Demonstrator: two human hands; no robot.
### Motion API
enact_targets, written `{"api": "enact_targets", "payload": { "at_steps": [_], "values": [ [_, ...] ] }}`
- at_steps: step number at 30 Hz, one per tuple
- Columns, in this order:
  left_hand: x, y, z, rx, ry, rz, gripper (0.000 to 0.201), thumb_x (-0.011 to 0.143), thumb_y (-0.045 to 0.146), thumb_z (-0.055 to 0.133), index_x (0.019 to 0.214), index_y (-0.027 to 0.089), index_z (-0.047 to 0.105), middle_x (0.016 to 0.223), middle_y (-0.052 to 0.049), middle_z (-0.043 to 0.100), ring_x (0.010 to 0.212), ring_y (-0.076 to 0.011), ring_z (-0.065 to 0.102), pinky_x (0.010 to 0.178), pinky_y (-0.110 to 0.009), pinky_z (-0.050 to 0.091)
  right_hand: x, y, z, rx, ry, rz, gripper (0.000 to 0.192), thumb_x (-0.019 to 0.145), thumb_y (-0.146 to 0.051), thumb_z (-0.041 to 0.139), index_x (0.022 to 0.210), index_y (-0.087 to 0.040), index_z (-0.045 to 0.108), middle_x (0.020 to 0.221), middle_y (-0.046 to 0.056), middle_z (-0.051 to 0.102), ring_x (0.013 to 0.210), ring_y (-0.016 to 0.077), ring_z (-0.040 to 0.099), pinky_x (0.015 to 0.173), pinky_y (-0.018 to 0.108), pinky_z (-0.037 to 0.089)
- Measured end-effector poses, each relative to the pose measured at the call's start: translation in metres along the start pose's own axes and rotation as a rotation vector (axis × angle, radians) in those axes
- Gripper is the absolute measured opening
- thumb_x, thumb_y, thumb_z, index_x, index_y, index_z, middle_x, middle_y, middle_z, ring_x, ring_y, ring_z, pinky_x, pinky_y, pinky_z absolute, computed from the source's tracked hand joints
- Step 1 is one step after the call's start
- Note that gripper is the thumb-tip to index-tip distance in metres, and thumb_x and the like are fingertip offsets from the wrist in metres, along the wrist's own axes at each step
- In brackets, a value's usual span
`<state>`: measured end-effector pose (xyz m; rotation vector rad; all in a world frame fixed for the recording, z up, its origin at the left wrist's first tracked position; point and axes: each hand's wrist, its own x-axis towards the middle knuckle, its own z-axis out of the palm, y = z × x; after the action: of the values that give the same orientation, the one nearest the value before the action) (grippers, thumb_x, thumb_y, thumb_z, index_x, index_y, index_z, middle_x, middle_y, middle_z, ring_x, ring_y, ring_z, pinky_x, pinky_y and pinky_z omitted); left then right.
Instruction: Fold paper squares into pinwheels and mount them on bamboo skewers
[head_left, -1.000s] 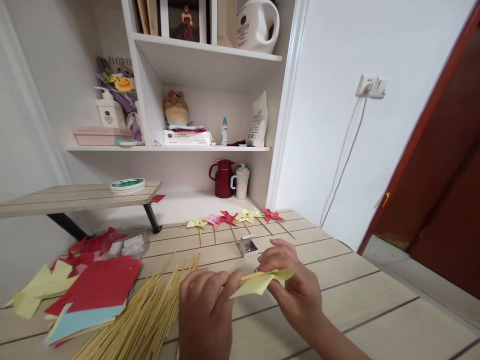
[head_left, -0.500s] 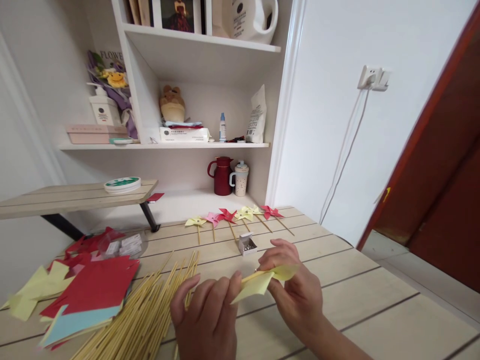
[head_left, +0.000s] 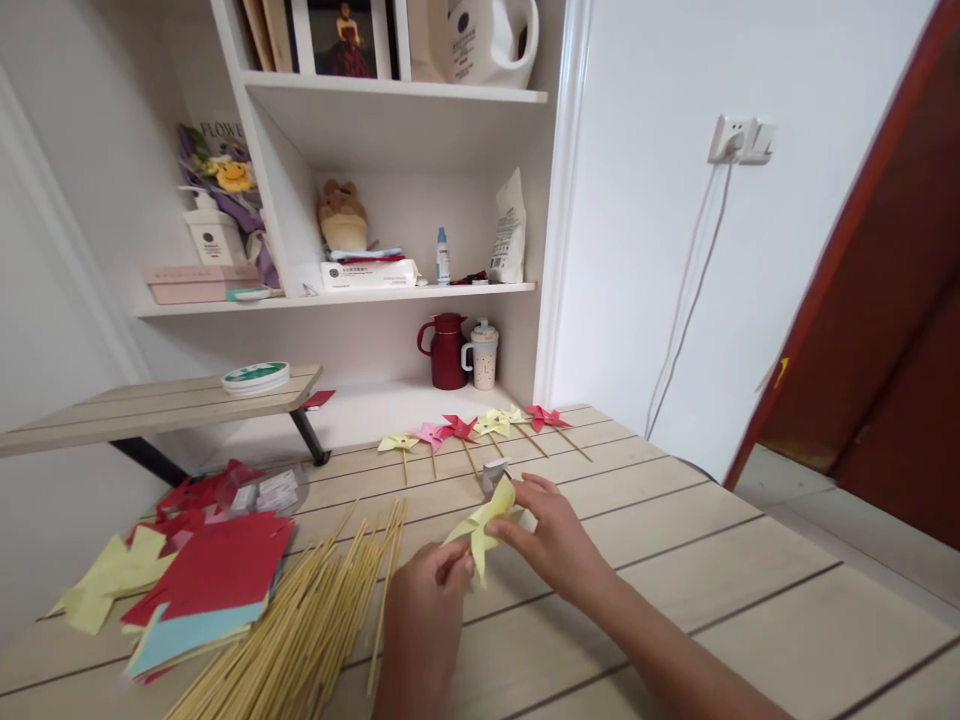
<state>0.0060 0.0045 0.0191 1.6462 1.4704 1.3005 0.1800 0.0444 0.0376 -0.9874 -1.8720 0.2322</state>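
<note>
Gripping the yellow pinwheel [head_left: 480, 522] over the tabletop [head_left: 675, 560], my right hand [head_left: 553, 527] squeezes its paper while my left hand [head_left: 433, 590] seems to pinch its near left side. It should feel light and floppy and crease easily, so the middle looks best to hold. Any stick is hidden, and the paper covers part of the small box [head_left: 493, 474] behind.

Bare left grip [head_left: 431, 590], bare right grip [head_left: 541, 525], bare forearms [head_left: 652, 620]
</note>
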Motion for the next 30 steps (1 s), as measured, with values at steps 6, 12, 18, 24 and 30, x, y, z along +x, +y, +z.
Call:
{"api": "enact_targets", "payload": {
  "at_steps": [6,12,18,24,30],
  "values": [
    [-0.002,0.019,-0.003,-0.382,-0.132,-0.28,0.018,0.074,0.028,0.067,0.077,0.016,0.079,0.065,-0.003,0.071,0.059,-0.0153,0.061,0.061,-0.025,0.047,0.0,-0.005,-0.011,0.181,0.016,0.145,0.045,0.087,-0.031,0.064,0.131,-0.028,0.057,0.112,0.007,0.072,0.104,0.0258,0.067,0.087,0.044,0.054],
    [-0.002,0.02,-0.006,-0.732,0.019,-0.461,0.021,0.068,0.028,0.079,0.084,0.014,0.08,0.086,-0.007,0.076,0.076,-0.015,0.068,0.078,-0.025,0.052,-0.001,-0.001,-0.017,0.427,0.24,0.269,0.04,0.092,-0.043,0.056,0.128,-0.025,0.056,0.109,0.008,0.07,0.102,0.0234,0.066,0.089,0.042,0.052],
    [0.003,0.016,-0.011,-1.001,0.256,-0.507,0.013,0.073,0.007,0.074,0.083,0.014,0.077,0.095,-0.007,0.075,0.079,-0.0122,0.069,0.08,-0.021,0.053,-0.011,-0.011,0.005,0.729,-0.038,0.527,0.036,0.088,-0.052,0.059,0.075,-0.018,0.055,0.071,0.002,0.067,0.058,0.014,0.059,0.058,0.028,0.049],
    [0.004,0.014,-0.015,-1.132,0.258,-0.568,0.013,0.084,0.005,0.062,0.077,0.013,0.071,0.084,-0.005,0.07,0.073,-0.0103,0.067,0.07,-0.02,0.055,-0.038,-0.026,0.054,0.853,-0.385,0.541,0.029,0.081,-0.043,0.069,0.088,-0.021,0.051,0.064,-0.006,0.059,0.052,0.0115,0.059,0.053,0.024,0.044],
    [0.005,0.01,-0.014,-1.171,0.287,-0.582,0.014,0.086,0.003,0.06,0.081,0.013,0.068,0.082,-0.004,0.068,0.074,-0.0105,0.067,0.068,-0.02,0.056,-0.043,-0.028,0.066,0.868,-0.386,0.677,0.034,0.07,-0.034,0.075,0.091,-0.021,0.052,0.058,-0.007,0.064,0.047,0.0122,0.06,0.047,0.021,0.04]
  ]
}}
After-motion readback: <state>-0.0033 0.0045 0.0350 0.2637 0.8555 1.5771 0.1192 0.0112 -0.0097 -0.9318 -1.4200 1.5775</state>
